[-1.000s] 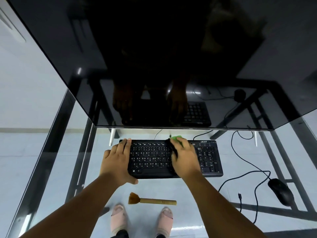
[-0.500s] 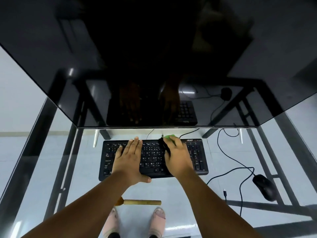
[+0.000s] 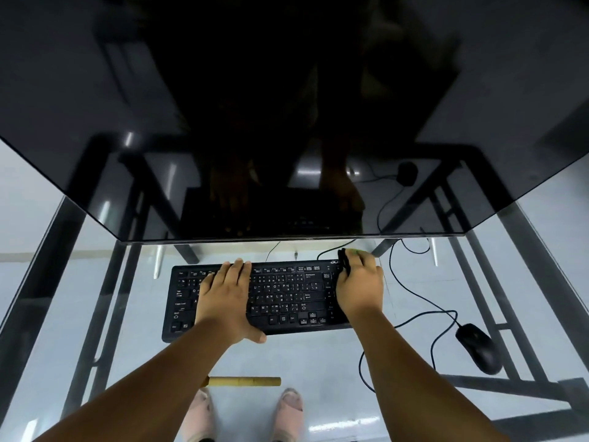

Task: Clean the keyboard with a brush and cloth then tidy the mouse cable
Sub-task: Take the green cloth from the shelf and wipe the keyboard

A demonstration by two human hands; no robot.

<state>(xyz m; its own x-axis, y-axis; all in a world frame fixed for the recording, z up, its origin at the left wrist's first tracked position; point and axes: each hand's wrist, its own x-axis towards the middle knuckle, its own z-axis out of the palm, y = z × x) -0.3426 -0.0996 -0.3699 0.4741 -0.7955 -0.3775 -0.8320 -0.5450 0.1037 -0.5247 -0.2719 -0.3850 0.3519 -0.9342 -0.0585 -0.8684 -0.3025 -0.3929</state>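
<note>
Wiping the keyboard point(image 3: 287, 295) at frame centre: right hand point(image 3: 360, 288) presses a dark-and-green cloth point(image 3: 345, 260) onto its right end, fingers wrapped over it; left hand point(image 3: 224, 295) lies flat on the keys, steadying. Cloth looks soft and light; keyboard looks rigid, likely slides on glass. Brush point(image 3: 243, 381) lies below. Mouse point(image 3: 478, 347) lower right, cable point(image 3: 414, 298) looping loose beside the keyboard.

right hand point(image 3: 360, 290) has swept the cloth point(image 3: 345, 262) from the middle of the keyboard point(image 3: 287, 298) over to its right end, fingers now at the far right corner. left hand point(image 3: 228, 298) has slid from the keyboard's left edge onto the left-centre keys, thumb hooked over the near edge. left forearm now covers the brush point(image 3: 245, 381) bristles.
</note>
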